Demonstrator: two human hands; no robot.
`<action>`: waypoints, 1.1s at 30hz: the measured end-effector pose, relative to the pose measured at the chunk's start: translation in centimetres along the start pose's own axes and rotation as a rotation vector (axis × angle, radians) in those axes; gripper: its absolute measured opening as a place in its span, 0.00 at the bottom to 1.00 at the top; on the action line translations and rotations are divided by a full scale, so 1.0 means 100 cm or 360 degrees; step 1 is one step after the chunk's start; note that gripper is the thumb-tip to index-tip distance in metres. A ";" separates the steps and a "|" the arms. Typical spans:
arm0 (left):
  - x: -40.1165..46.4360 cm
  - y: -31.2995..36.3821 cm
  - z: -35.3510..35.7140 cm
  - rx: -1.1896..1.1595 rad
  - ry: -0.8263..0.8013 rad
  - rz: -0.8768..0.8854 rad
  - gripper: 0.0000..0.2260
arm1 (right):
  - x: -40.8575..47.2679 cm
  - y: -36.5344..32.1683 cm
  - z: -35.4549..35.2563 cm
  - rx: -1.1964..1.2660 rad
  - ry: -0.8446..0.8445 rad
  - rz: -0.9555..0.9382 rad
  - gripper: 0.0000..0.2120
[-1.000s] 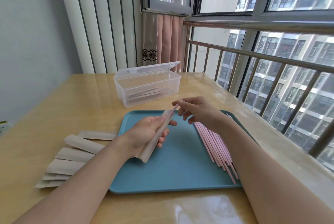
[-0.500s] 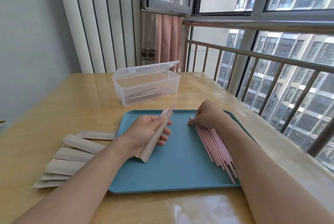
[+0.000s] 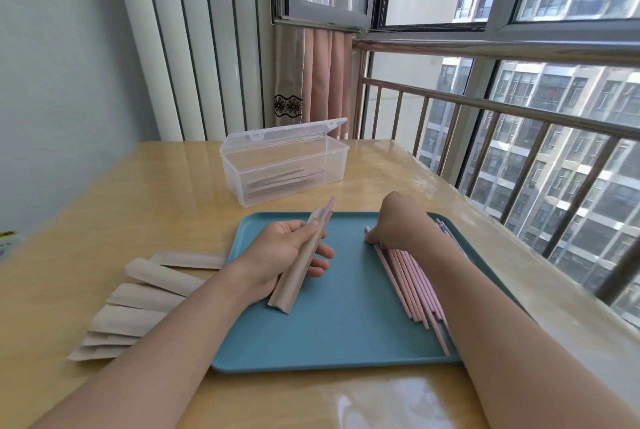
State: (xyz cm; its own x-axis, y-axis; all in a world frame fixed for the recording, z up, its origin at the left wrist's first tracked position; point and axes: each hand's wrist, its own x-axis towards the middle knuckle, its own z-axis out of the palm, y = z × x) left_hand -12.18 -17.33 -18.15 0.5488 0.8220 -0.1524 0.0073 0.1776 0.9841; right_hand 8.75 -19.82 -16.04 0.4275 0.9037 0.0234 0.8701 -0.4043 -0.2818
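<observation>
Tilted brown paper sleeve (image 3: pixel 299 269), pink stick (image 3: pixel 330 204) protruding, pink sticks (image 3: pixel 412 285) heaped on teal tray (image 3: pixel 329 342)

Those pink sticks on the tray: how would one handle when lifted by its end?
Probably stiff: the pink sticks lie dead straight, unbent, side by side. Likely light, being long and very thin. They look round and the blue tray looks smooth, so one nudged by the right hand may roll or slide sideways.
</observation>
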 end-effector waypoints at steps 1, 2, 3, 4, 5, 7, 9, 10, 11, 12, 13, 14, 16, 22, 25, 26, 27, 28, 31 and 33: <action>0.000 0.000 0.000 -0.0006 0.0002 -0.0004 0.13 | 0.000 -0.001 0.001 -0.0002 -0.0018 -0.0001 0.20; 0.000 0.000 0.000 -0.0006 0.0005 -0.0008 0.13 | -0.001 -0.002 0.002 0.0013 -0.0045 -0.0007 0.21; 0.000 0.000 0.000 0.0001 0.0004 -0.0011 0.13 | -0.002 -0.002 0.003 0.0063 -0.0070 -0.0011 0.20; 0.000 0.000 0.000 0.0012 0.0003 -0.0011 0.13 | -0.003 -0.002 0.002 0.0176 -0.0081 -0.0017 0.18; 0.000 0.000 0.000 0.0025 -0.0001 -0.0016 0.14 | -0.005 -0.002 0.000 0.0384 -0.0090 -0.0013 0.16; -0.001 0.001 0.000 0.0066 -0.0019 -0.0026 0.14 | -0.008 -0.002 -0.006 0.0992 -0.0101 0.0025 0.12; -0.003 0.002 0.000 0.0107 -0.0045 -0.0024 0.14 | -0.012 -0.001 -0.016 0.1590 -0.0143 0.0057 0.10; -0.003 0.002 0.000 0.0123 -0.0061 -0.0021 0.14 | -0.012 0.000 -0.020 0.1844 -0.0160 0.0059 0.10; -0.004 0.002 0.000 0.0140 -0.0077 -0.0020 0.15 | -0.012 0.000 -0.023 0.2066 -0.0163 0.0063 0.11; -0.004 0.002 0.000 0.0157 -0.0092 -0.0020 0.15 | -0.011 0.000 -0.024 0.2257 -0.0152 0.0076 0.11; -0.004 0.002 0.000 0.0173 -0.0109 -0.0020 0.14 | -0.009 0.000 -0.025 0.2417 -0.0124 0.0097 0.11; -0.003 0.002 0.000 0.0189 -0.0125 -0.0019 0.14 | -0.008 0.000 -0.025 0.2551 -0.0072 0.0118 0.11; -0.003 0.002 0.000 0.0219 -0.0154 -0.0018 0.15 | -0.006 0.001 -0.025 0.2714 0.0086 0.0141 0.09; -0.004 0.003 -0.002 0.0247 -0.0217 -0.0023 0.14 | -0.003 0.006 -0.025 0.2798 0.0442 0.0247 0.06; -0.004 0.003 -0.002 0.0261 -0.0222 -0.0007 0.14 | -0.004 0.005 -0.024 0.2735 0.0424 0.0202 0.06; -0.004 0.003 -0.002 0.0263 -0.0222 -0.0003 0.14 | -0.004 0.005 -0.023 0.2700 0.0408 0.0187 0.07; -0.004 0.003 -0.002 0.0263 -0.0222 0.0001 0.14 | -0.004 0.004 -0.023 0.2664 0.0401 0.0180 0.07; -0.004 0.003 -0.002 0.0265 -0.0220 0.0006 0.14 | -0.004 0.004 -0.023 0.2627 0.0412 0.0174 0.07; -0.004 0.002 -0.002 0.0306 -0.0213 0.0032 0.14 | -0.004 0.005 -0.024 0.2517 0.0507 0.0135 0.06; -0.004 0.002 -0.003 0.0332 -0.0209 0.0048 0.13 | -0.005 0.005 -0.024 0.2481 0.0534 0.0112 0.07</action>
State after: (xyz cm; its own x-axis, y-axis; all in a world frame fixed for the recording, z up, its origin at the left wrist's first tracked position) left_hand -12.60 -17.47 -17.91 0.6552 0.7454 -0.1230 0.1542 0.0274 0.9877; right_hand 9.51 -20.84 -13.87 0.6693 0.7348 0.1098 -0.1534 0.2813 -0.9473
